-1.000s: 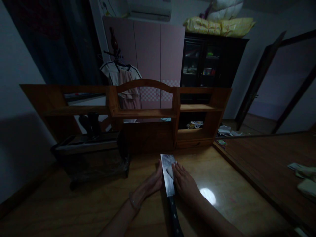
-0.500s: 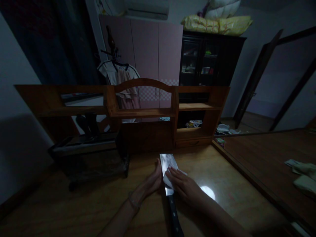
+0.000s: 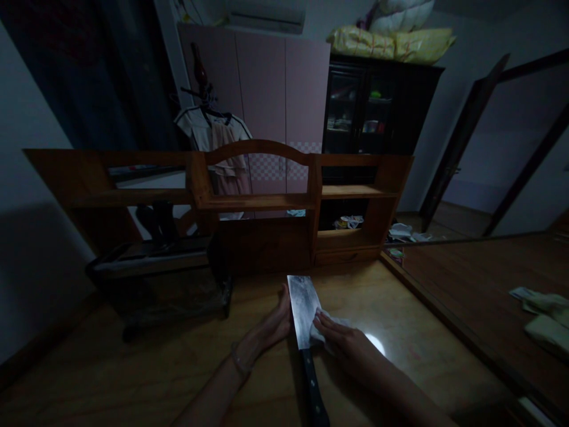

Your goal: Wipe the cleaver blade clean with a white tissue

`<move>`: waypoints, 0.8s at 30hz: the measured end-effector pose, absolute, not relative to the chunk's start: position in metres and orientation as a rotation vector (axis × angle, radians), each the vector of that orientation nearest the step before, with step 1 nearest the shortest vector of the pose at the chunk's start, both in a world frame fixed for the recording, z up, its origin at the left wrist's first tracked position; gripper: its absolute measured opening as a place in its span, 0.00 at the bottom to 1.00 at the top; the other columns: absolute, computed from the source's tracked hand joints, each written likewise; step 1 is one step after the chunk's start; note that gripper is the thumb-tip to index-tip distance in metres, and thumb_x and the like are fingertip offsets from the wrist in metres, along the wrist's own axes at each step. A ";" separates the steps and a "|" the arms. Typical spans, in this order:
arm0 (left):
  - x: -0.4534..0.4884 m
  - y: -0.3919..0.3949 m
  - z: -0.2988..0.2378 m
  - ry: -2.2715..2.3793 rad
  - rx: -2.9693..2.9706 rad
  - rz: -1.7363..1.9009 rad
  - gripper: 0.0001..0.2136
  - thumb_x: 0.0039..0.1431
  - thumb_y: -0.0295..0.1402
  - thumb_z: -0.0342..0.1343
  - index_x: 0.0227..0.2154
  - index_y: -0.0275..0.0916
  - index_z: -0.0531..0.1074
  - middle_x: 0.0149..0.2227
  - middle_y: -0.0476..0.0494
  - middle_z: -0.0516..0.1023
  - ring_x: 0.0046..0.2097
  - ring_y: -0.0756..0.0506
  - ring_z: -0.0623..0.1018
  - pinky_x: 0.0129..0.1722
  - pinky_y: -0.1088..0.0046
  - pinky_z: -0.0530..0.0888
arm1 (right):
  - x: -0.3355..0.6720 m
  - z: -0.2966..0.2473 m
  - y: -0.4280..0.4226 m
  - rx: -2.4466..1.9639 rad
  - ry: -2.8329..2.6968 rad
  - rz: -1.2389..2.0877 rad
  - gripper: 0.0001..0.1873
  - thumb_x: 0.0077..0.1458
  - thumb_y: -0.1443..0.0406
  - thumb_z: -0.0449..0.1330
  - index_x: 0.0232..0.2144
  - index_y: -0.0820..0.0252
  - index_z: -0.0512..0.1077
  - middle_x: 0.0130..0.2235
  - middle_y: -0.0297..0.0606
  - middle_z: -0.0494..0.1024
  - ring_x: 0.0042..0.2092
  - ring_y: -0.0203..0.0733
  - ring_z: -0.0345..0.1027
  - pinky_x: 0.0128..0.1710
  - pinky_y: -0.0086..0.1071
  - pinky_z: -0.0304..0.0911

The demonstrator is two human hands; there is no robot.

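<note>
A cleaver point(image 3: 304, 308) with a broad steel blade and a black riveted handle points away from me over the desk. My left hand point(image 3: 279, 320) holds the blade by its left edge; the thumb shows there and the other fingers are mostly hidden. In my right hand point(image 3: 344, 339) is a white cloth or tissue point(image 3: 317, 335), pressed between the fingers at the right edge of the blade, near the handle. Nothing grips the handle.
Behind the wooden desk top point(image 3: 249, 379) rises a wooden shelf unit point(image 3: 255, 203). On the left stands a dark knife block or rack point(image 3: 155, 290) with black handles sticking up. Folded cloth point(image 3: 549, 311) lies on the brown surface at right.
My right hand has slid the white cloth from the middle of the blade to its lower right edge, uncovering more steel. My left hand and the cleaver stay nearly in place.
</note>
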State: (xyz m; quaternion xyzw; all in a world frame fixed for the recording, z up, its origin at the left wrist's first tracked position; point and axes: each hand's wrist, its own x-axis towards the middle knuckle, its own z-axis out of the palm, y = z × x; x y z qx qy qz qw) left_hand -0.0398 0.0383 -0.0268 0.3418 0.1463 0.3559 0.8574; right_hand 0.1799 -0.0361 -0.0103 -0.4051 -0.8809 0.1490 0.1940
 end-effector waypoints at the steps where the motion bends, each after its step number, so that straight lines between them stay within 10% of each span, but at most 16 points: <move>1: -0.040 0.039 -0.028 0.320 0.728 0.751 0.32 0.64 0.53 0.40 0.53 0.29 0.70 0.48 0.30 0.77 0.54 0.36 0.74 0.61 0.55 0.60 | 0.180 -0.011 -0.038 -1.147 -2.475 0.384 0.28 0.63 0.70 0.49 0.65 0.53 0.55 0.66 0.38 0.56 0.65 0.43 0.51 0.64 0.39 0.53; 24: -0.039 0.040 -0.028 0.436 0.714 0.790 0.31 0.64 0.53 0.43 0.53 0.29 0.70 0.48 0.32 0.77 0.54 0.37 0.73 0.62 0.58 0.58 | 0.151 -0.006 -0.051 -0.933 -2.519 0.358 0.36 0.58 0.77 0.49 0.65 0.47 0.53 0.65 0.33 0.58 0.66 0.40 0.51 0.65 0.40 0.52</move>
